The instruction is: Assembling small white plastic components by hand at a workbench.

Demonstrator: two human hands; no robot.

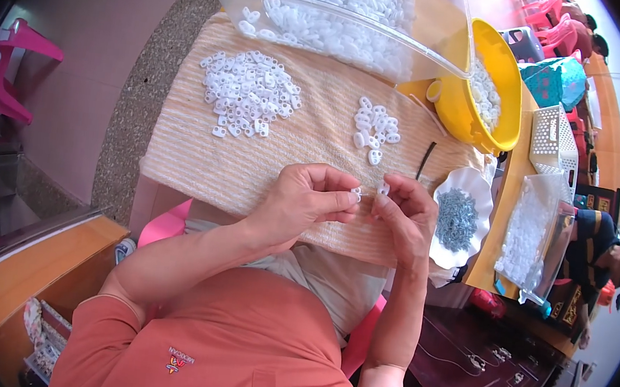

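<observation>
Over the near part of the towel-covered table, my two hands are close together. My left hand (pixel 318 192) is closed, its thumb and fingertips pinching a small white plastic piece (pixel 356 192). Opposite it, my right hand (pixel 405 206) pinches another small white plastic piece (pixel 383 189) with a hole in it. A gap separates the two pieces. Just beyond my hands lies a small group of rounded white pieces (pixel 377 125). Farther left is a larger heap of white pieces with holes (pixel 249 89). Beside my right hand, a white wavy-rimmed dish (pixel 484 204) holds many tiny grey-blue metallic-looking parts (pixel 457 218).
A clear plastic bin (pixel 337 11) of white pieces stands at the far edge. Right of it, a yellow bowl (pixel 511 109) holds more. A thin black strip (pixel 426 160) lies on the striped towel (pixel 186 146). A perforated white basket (pixel 554 140) and clear bag (pixel 529 232) are farther right.
</observation>
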